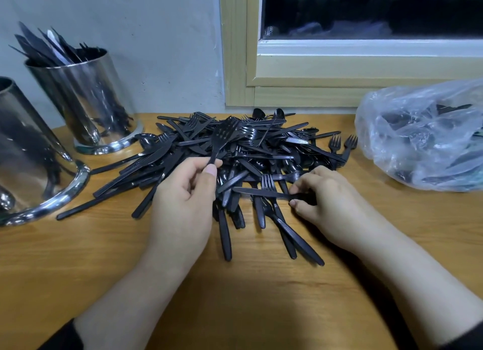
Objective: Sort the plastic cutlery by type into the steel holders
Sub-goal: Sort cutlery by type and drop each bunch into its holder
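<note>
wooden worktop [78, 245] under a window, heaped with a pile of black plastic cutlery [235, 150]. left of the pile, the left hand [183, 200] pinches a raised fork [222, 137] by its handle, likely bound for a steel holder [86, 101] further left. right hand [329, 200] pinches a knife [258, 192] at the pile's near edge. a second holder [31, 153] is cut off; its contents are hidden.

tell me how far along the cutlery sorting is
Early. Done: the far steel holder already stands full of knives. In hand: the left hand pinches a fork, the right hand a knife. Left: the big mixed pile, plus more in the plastic bag.
</note>
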Available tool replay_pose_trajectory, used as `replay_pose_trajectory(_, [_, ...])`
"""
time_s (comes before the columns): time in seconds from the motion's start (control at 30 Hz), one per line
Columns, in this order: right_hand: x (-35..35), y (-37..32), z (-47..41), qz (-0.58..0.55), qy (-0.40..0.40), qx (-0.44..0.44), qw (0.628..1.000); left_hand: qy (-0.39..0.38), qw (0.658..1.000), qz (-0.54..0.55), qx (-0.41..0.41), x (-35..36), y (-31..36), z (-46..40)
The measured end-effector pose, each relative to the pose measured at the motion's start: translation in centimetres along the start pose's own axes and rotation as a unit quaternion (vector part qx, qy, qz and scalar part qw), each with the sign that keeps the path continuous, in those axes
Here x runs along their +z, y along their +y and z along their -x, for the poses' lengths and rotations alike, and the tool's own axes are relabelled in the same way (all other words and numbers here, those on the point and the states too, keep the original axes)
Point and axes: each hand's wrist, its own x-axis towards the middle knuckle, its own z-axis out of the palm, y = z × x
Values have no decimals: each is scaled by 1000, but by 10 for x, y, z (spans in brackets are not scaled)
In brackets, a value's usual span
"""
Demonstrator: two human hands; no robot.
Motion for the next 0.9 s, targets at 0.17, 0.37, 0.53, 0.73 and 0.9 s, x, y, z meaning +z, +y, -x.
replay_pose_trajectory(0.17, [-2,1,1,-9,14,-20,1000,10,999,-23,24,0,5,3])
replay_pose_trajectory(0.37, [-4,5,1,-34,40,-57,997,14,998,-48,39,0,8,5])
replay_pose_trajectory(0.53, [-15,-5,8,-77,81,-152,982,-8,993,-98,73,-3,10,6])
replay_pose_trajectory(0.73, [-15,-23,18,-204,92,-160,961,-147,959,-231,76,0,7,8])
replay_pose_trajectory(0.9, [-19,14,1,-205,231,-1,951,-130,974,-187,2,-3,9,4])
